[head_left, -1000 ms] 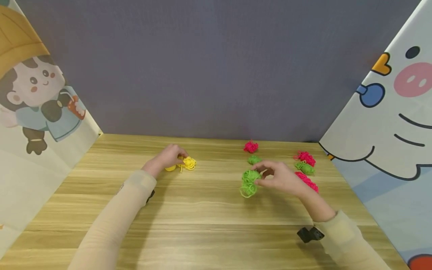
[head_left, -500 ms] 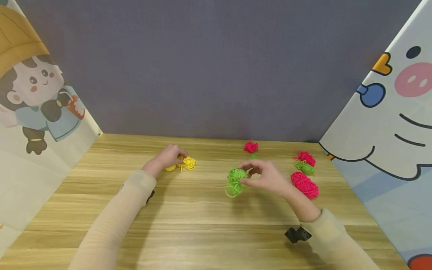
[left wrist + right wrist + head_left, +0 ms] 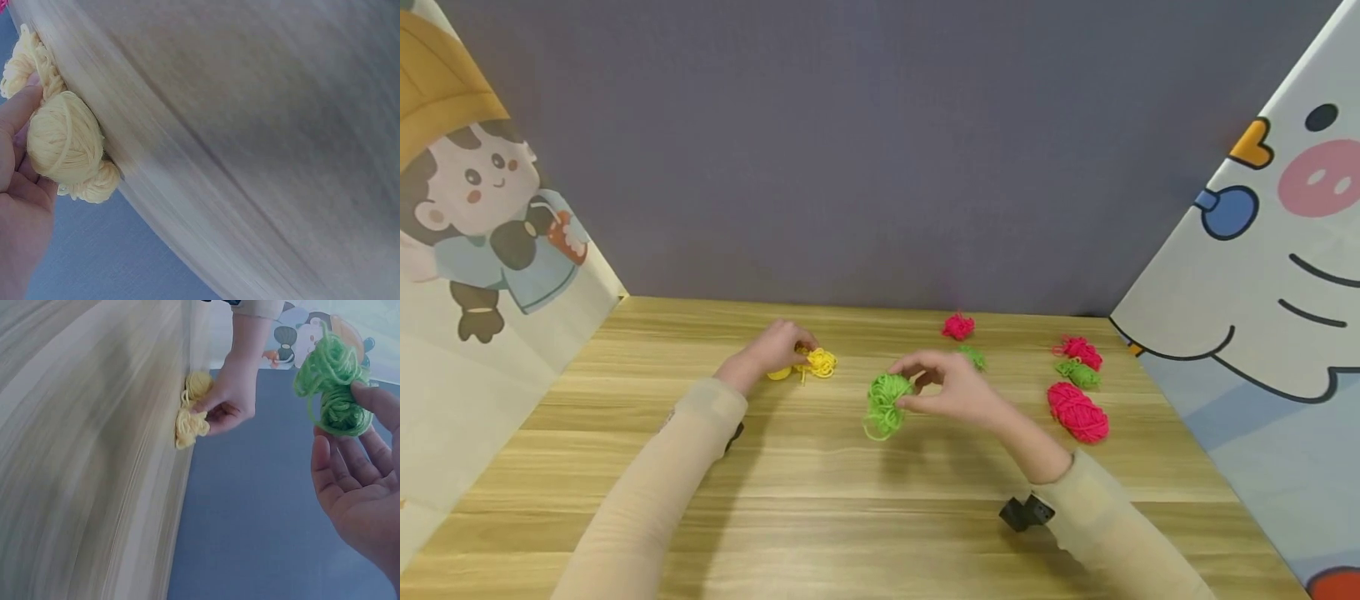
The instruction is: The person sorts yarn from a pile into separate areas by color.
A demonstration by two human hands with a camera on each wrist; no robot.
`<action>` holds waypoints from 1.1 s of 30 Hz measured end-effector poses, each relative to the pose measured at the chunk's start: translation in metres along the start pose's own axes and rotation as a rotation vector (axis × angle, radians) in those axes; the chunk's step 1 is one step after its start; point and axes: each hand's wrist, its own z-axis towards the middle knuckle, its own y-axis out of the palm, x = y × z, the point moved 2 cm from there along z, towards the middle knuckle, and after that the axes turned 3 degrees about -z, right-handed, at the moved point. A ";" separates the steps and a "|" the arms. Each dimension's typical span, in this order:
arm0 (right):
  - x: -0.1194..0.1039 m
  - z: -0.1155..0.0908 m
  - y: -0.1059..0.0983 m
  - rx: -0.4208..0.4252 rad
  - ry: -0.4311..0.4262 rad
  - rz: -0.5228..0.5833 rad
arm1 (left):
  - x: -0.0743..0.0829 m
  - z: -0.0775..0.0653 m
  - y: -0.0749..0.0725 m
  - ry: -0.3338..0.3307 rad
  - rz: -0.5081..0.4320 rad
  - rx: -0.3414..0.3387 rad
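Note:
My right hand [image 3: 951, 387] pinches a ball of green yarn [image 3: 886, 402] between thumb and fingers above the middle of the table. A loose loop dangles from it. The right wrist view shows the tangled top of this green ball and a rounder wound part at the thumb. My left hand [image 3: 775, 346] reaches over yellow yarn [image 3: 822, 363] at the left rear, its thumb and fingertips on a loose tangled piece. Beside that hand, in the left wrist view, sit a round wound yellow ball [image 3: 67, 137] and a smaller yellow bundle [image 3: 95, 183] behind it.
On the wooden table [image 3: 820, 533], a pink yarn tangle [image 3: 958, 326] and green yarn [image 3: 973, 357] lie at the back. Farther right are another pink tangle [image 3: 1081, 352], a green bundle [image 3: 1078, 372] and a larger pink ball [image 3: 1078, 412]. A grey panel [image 3: 865, 158] stands behind.
My right hand has carried the green yarn ball leftward across the table, uncovering the larger pink ball and the green yarn at the back. The left hand has stayed at the yellow yarn.

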 end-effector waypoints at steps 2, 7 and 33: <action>0.000 0.003 0.005 -0.011 0.000 0.012 | 0.000 0.000 0.000 0.002 0.002 0.003; 0.001 0.012 0.020 -0.024 0.009 0.029 | -0.001 0.000 0.001 0.005 0.003 -0.001; 0.025 0.044 0.091 -0.105 0.089 -0.066 | -0.001 0.000 0.000 -0.009 0.007 -0.002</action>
